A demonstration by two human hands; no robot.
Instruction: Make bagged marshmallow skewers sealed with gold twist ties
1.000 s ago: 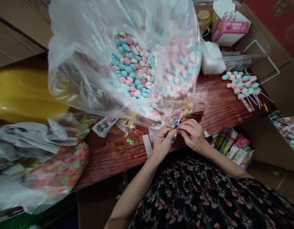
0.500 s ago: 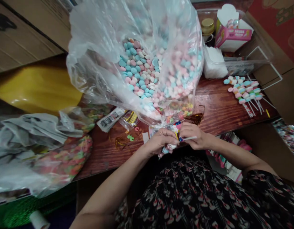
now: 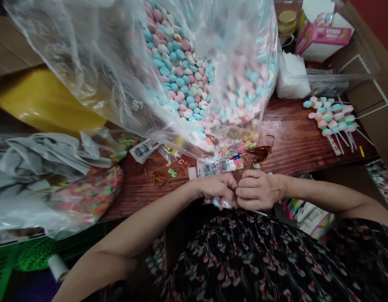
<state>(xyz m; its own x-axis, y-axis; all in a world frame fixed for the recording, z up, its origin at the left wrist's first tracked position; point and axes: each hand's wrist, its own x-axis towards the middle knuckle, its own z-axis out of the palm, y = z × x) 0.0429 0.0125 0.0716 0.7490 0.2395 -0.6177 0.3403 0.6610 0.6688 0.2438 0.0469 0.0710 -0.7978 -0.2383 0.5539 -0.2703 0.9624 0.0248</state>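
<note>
Left hand (image 3: 216, 187) and right hand (image 3: 258, 190) curled, knuckles pressed together around small clear-wrapped candy pack (image 3: 219, 203), white stick (image 3: 260, 213) poking out right. Tight grip seemingly keeps pack from slipping. Clear bag of pastel candies (image 3: 194, 75) slumped open on counter (image 3: 294, 142), apparently within easy reach.

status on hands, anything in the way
Left hand and right hand pinched together on clear-wrapped candy. Thin white stick showing below right hand. Large clear plastic bag of pastel candies beyond, not touching.
</note>
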